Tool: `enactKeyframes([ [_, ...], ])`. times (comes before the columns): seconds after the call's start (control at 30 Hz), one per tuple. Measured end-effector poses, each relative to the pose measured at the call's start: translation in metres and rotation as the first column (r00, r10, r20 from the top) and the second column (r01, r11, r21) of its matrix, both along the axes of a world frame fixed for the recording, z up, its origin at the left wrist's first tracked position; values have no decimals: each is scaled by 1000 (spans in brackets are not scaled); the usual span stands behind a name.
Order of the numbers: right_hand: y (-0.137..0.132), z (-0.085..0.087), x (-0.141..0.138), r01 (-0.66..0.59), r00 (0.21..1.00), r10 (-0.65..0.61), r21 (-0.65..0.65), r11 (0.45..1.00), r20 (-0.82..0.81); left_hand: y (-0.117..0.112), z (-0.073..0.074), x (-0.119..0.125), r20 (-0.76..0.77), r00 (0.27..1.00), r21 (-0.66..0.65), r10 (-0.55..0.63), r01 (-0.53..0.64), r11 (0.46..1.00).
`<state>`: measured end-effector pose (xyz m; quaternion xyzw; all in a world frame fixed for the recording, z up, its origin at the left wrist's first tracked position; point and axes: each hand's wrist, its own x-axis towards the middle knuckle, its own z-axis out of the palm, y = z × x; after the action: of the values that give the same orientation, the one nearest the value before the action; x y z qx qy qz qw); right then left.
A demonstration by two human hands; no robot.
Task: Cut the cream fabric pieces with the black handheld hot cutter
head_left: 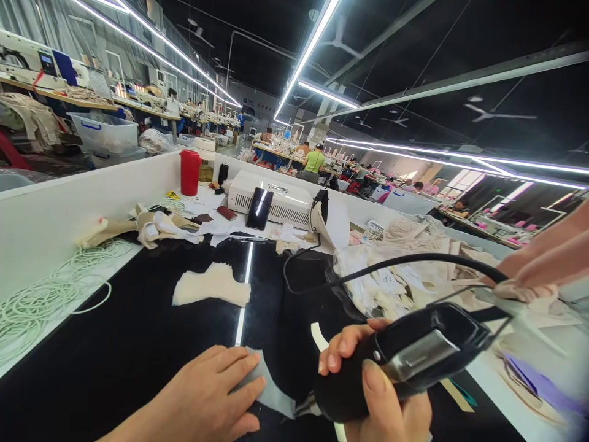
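Note:
My left hand (209,396) lies flat, fingers stretched, pressing a small grey fabric piece (271,393) onto the glossy black table (138,344). My right hand (368,393) is wrapped round a black corded hand tool (414,359), held just right of the grey piece, its tip near the fabric's edge. The tool's black cable (400,261) arcs up and to the right. Another person's hand (534,270) reaches in from the right edge, above a heap of cream fabric pieces (414,270).
A cream fabric piece (211,285) lies mid-table. Coiled white cord (41,301) sits at the left by a white wall (69,215). Behind stand a white machine (276,199), a leaning phone (259,209) and a red bottle (190,172). People work at distant tables.

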<state>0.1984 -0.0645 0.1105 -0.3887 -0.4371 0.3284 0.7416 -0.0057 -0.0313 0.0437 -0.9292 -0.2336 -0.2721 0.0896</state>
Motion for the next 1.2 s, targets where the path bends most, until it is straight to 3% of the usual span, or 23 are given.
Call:
enactKeyframes([
  [0.2,-1,4,1,-13,999,13,-11,1000,-48,0,3,0,29,999,-2,-19,19,1000],
  [0.43,-4,10,-5,6,999,-6,-2,1000,-34,0,14,-6,133,990,-181,-41,64,981],
  [0.57,-1,12,-19,5,999,-6,-12,1000,-34,7,26,-17,261,962,-386,78,30,922],
  [0.7,8,11,-38,-44,998,43,-16,999,-55,12,35,-40,236,956,-476,171,-39,878],
  [0.87,20,6,-65,-105,991,105,7,994,-89,4,23,-62,177,961,-508,213,-96,856],
  [1.03,28,2,-86,-149,983,149,16,989,-107,0,8,-59,139,962,-573,233,-114,812],
  [1.2,34,-2,-93,-165,981,169,45,985,-98,0,7,-58,203,947,-647,250,-62,760],
])
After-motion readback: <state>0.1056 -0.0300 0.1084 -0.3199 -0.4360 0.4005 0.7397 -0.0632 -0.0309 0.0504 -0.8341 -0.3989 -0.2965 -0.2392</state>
